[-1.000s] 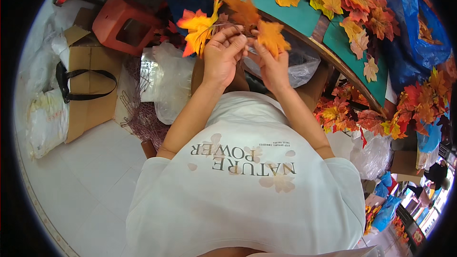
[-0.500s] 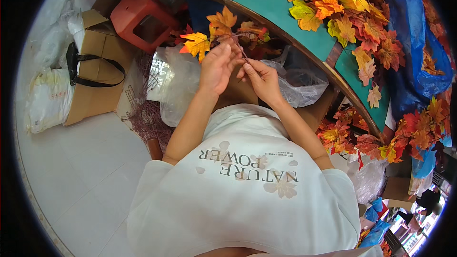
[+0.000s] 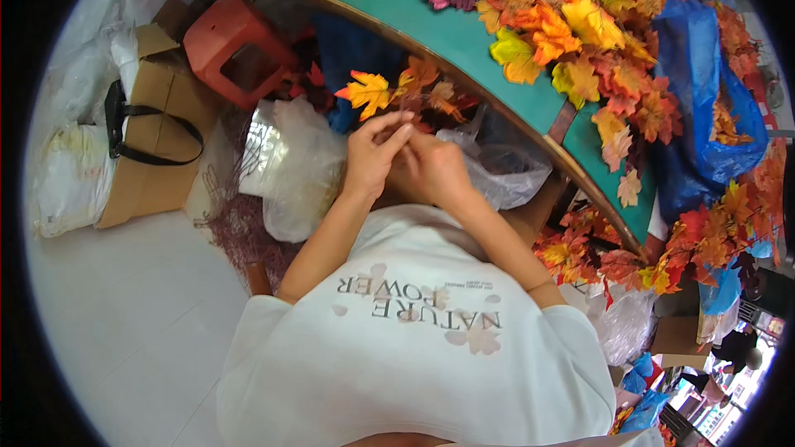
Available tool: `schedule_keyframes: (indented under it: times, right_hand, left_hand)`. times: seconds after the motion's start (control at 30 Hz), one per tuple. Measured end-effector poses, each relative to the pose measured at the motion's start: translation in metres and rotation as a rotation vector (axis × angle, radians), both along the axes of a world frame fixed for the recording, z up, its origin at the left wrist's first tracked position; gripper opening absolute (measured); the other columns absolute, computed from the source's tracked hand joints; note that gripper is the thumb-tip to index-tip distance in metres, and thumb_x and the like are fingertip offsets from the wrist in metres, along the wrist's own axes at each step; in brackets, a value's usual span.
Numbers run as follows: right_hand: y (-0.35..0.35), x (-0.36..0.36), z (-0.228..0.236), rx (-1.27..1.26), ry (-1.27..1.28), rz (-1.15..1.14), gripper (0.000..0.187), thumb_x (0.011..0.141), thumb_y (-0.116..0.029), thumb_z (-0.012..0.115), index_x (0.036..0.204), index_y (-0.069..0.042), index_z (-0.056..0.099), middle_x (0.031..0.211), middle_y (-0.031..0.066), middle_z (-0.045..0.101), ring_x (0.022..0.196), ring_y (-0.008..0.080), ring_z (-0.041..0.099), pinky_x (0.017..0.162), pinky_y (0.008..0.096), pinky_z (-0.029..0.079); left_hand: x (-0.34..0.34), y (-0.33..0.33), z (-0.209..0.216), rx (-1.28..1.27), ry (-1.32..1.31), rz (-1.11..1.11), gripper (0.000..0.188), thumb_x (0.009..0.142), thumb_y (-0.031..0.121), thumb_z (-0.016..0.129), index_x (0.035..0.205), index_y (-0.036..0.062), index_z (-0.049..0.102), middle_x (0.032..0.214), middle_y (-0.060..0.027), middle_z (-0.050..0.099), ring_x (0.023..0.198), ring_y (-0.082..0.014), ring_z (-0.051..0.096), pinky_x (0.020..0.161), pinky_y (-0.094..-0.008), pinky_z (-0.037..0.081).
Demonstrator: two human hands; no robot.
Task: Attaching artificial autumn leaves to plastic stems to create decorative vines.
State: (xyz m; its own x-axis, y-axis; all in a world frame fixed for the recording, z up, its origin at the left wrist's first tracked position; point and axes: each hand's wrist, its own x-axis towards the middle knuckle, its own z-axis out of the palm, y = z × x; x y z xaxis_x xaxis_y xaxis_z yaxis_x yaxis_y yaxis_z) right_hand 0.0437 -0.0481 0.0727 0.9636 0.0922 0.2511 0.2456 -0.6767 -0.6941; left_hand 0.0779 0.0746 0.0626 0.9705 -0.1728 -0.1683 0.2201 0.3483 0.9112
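Note:
In front of my chest my two hands meet, fingertips touching. My left hand [image 3: 373,157] is closed in a pinch at the base of an artificial maple leaf sprig [image 3: 366,93], with yellow and orange leaves fanning out just above the fingers. Right beside it, my right hand [image 3: 439,168] is curled closed at the same spot. The sprig's stem is mostly hidden by the fingers, so where each hand grips it is hard to see.
A green table [image 3: 373,16] curves ahead, heaped with artificial maple leaves [image 3: 551,33] and a blue plastic bag [image 3: 691,116]. Left stand a red stool [image 3: 236,50] and a cardboard box [image 3: 157,116]. Thin purplish stems [image 3: 236,199] lie beside a clear plastic bag [image 3: 306,165].
My right hand has come up against the left and curled over the stem, and the left fingers have closed in. The sprig's leaves sit differently. The whole view has shifted slightly.

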Motion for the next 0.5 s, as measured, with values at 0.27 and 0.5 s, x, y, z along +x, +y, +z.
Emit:
schedule_keyframes:
  times: [0.27, 0.5]
  right_hand:
    - [-0.058, 0.097, 0.061, -0.223, -0.447, -0.148, 0.021, 0.078, 0.001, 0.056, 0.099, -0.004, 0.06, 0.088, 0.0149, 0.061, 0.08, 0.0332, 0.06, 0.071, 0.0386, 0.05]
    - [-0.119, 0.219, 0.078, -0.987, -0.478, -0.185, 0.02, 0.071, -0.001, 0.056, 0.091, -0.003, 0.055, 0.089, 0.0122, 0.056, 0.086, 0.0283, 0.058, 0.071, 0.036, 0.051]
  left_hand:
    - [0.024, 0.081, -0.055, 1.511, -0.514, -0.104, 0.013, 0.078, 0.008, 0.065, 0.09, 0.0051, 0.069, 0.079, -0.0146, 0.059, 0.067, -0.0197, 0.062, 0.063, -0.0325, 0.051]
    - [0.037, 0.101, -0.051, 0.3, 0.269, -0.673, 0.014, 0.081, 0.008, 0.062, 0.089, -0.0037, 0.062, 0.063, -0.006, 0.057, 0.045, -0.0091, 0.048, 0.041, -0.0235, 0.035]
